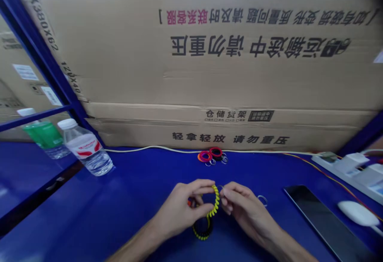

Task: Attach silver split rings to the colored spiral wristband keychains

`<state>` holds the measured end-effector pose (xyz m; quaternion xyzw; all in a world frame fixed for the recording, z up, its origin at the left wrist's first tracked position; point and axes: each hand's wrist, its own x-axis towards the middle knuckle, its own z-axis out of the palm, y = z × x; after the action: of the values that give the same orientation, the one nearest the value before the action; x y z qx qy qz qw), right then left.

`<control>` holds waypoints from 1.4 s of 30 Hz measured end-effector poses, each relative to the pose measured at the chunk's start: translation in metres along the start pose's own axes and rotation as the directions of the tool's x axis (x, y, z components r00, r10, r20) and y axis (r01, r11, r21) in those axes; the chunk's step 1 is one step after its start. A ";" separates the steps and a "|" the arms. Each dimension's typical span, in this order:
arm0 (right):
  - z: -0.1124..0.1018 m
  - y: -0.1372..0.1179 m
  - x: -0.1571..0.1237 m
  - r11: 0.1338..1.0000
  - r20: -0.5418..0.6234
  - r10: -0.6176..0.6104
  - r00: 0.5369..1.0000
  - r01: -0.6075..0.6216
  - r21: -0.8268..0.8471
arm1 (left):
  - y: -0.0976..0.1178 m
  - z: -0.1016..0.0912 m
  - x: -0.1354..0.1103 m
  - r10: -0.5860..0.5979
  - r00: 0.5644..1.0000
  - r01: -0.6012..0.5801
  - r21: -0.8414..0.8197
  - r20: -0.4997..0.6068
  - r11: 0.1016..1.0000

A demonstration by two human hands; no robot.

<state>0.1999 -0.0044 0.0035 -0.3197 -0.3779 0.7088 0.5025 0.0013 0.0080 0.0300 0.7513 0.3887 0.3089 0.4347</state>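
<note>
One yellow-and-black spiral keychain coil [214,201] is held just above the near middle of the blue bench [128,210]. Its bright yellow stretch rises between the hands, while a black loop flecked with yellow [201,230] hangs below them. The left hand [179,210] curls around the coil, with thumb and fingers closed on it. The right hand [247,214] pinches a small metal split ring [220,188] at the coil's upper end, its fingertips pressed together there. A bit of orange [189,202] shows behind the left fingers, too little of it to identify.

A second split ring [262,200] lies on the bench just beside the right hand. Farther off, near the bench's far edge, a red-and-purple coil [205,157] and a red-and-black coil [216,152] lie side by side, with metal rings attached.

To the far left stands a clear water bottle [85,148] with a red-and-white label, tilted in the wide view, and a green-labelled bottle [44,134] stands behind it beyond a blue steel upright [38,42]. On the right lie a dark tablet [326,224], a white computer mouse [357,213] and a white power strip [347,170]. A pale cable [155,148] runs along the far edge, in front of stacked cardboard cartons [209,54] printed with Chinese handling notices.
</note>
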 end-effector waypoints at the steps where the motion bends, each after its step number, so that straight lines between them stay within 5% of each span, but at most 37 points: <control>1: 0.000 0.000 0.000 0.999 -0.011 -0.028 1.000 0.028 -0.035 | 0.000 0.000 0.001 -0.033 0.999 0.034 -0.064 0.010 0.997; 5: -0.003 0.003 0.004 0.984 -0.020 -0.105 0.994 0.101 -0.145 | -0.003 0.000 0.002 -0.103 0.994 0.106 -0.203 0.026 0.973; 11: -0.008 0.007 0.007 0.935 -0.048 -0.187 0.981 0.163 -0.316 | 0.002 -0.003 0.001 -0.089 0.996 0.091 -0.183 0.019 0.979; 18: -0.001 -0.003 0.005 0.995 -0.002 0.078 0.997 -0.078 0.070 | 0.003 -0.005 -0.002 0.054 0.999 -0.053 0.092 -0.007 0.994; 22: -0.004 -0.005 0.006 0.993 -0.004 0.103 0.995 -0.103 0.060 | 0.003 -0.006 0.001 0.127 0.992 -0.124 0.151 -0.007 0.981; 28: -0.013 -0.014 0.009 0.974 -0.079 0.048 0.996 -0.064 -0.215 | -0.010 -0.021 0.032 0.269 0.960 -0.223 0.375 -0.073 0.900; 36: -0.013 -0.019 0.008 0.917 -0.012 0.052 0.999 -0.052 -0.396 | -0.035 -0.032 0.100 0.305 0.952 -0.248 0.534 -0.020 0.808; 42: -0.019 -0.024 0.010 0.892 -0.018 0.013 1.000 -0.020 -0.451 | -0.028 -0.034 0.099 0.298 0.954 -0.252 0.557 0.009 0.791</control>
<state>0.2239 0.0141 0.0138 -0.4361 -0.5257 0.6035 0.4113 0.0155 0.1149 0.0317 0.8800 0.3646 0.2732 0.1339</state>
